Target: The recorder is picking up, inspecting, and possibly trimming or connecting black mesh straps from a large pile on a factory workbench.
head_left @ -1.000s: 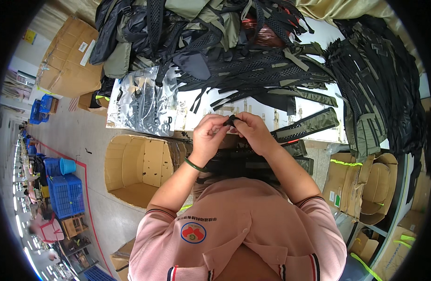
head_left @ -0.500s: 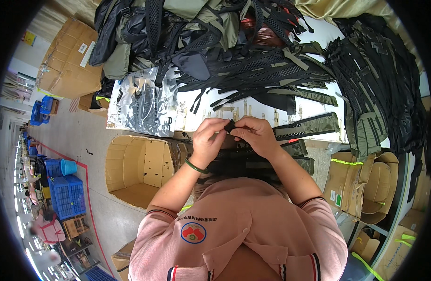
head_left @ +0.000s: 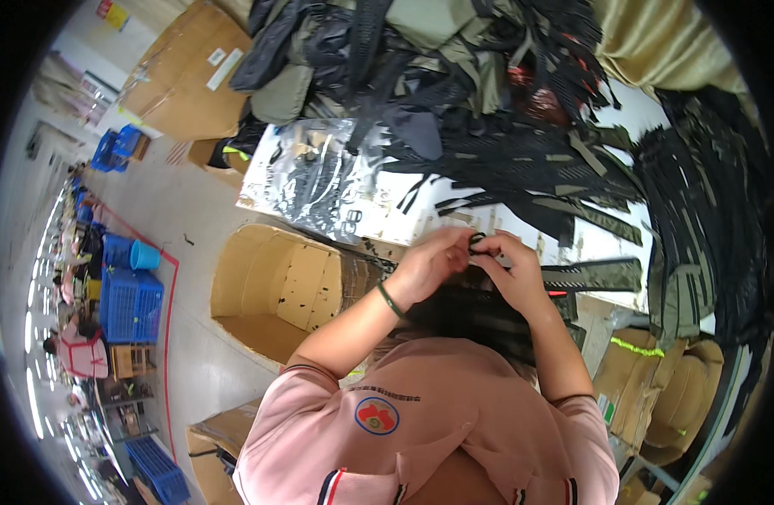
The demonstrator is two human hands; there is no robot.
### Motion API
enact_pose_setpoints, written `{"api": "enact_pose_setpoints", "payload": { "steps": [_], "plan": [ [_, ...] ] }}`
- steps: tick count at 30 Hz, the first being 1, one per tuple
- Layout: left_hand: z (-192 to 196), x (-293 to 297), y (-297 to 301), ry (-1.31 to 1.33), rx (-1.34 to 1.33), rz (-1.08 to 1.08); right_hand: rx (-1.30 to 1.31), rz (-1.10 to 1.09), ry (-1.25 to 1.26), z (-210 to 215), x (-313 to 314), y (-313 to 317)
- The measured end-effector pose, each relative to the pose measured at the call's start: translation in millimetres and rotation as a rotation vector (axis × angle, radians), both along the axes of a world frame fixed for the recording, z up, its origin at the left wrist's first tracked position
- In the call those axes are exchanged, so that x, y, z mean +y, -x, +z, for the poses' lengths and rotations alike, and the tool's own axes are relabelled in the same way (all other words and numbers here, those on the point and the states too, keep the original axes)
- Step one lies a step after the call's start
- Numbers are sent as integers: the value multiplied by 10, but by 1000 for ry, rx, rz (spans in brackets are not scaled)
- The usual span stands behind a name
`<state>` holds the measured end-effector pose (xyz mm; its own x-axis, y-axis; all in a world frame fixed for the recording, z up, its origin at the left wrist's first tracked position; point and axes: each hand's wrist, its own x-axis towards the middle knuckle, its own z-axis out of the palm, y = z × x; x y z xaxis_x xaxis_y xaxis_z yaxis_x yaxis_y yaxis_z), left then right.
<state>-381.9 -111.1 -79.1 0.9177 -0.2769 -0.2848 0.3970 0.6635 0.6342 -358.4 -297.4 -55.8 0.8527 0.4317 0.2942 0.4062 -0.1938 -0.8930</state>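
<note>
In front of my chest, at the near edge of the table, both hands come together on a small black loop-shaped piece (head_left: 477,243). Whether it is a buckle or a folded bit of webbing I cannot make out. My left hand (head_left: 436,261), with a dark green bangle at the wrist, has its fingers closed at the left side of the piece. From the right, my right hand (head_left: 516,268) pinches it between thumb and forefinger. Just right of my right hand, a black and olive padded strap (head_left: 601,275) lies across the table edge.
Black mesh straps and olive fabric parts (head_left: 522,160) heap over the white table (head_left: 387,198). Clear plastic bags (head_left: 307,172) lie at its left. An open cardboard box (head_left: 273,286) stands left of me, more cartons (head_left: 648,391) at right. Blue crates (head_left: 133,299) stand farther left.
My view has tilted and shifted, so the table and my hands appear farther right and lower. The fingers have shifted around the small black piece, which now shows as a loop.
</note>
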Motion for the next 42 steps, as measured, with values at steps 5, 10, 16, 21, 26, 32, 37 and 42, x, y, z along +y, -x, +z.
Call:
{"api": "enact_pose_setpoints", "payload": {
  "steps": [5, 10, 16, 21, 26, 32, 37, 42],
  "plan": [
    [-110, -74, 25, 84, 51, -43, -191, -61, 63, -45, 25, 61],
    [100, -159, -22, -406, -174, 78, -328, -182, -40, 39, 91, 93],
    [106, -248, -43, -424, -220, 203, 455, -52, -377, -70, 27, 71],
    [74, -257, -4, -501, -305, 204, 670, -45, -420, -62, -18, 71],
    [93, -261, 39, -625, -447, 147, 675, -86, -450, -109, -25, 90],
    [-33, -255, 55, -584, -646, 161, 826, -86, -648, -45, -54, 107],
    [31, -174, 51, -853, -800, 15, 334, -56, -178, 5, -131, 14],
    [25, -164, 221, -665, -605, -211, 434, -45, -115, 64, -154, 12]
  ]
}}
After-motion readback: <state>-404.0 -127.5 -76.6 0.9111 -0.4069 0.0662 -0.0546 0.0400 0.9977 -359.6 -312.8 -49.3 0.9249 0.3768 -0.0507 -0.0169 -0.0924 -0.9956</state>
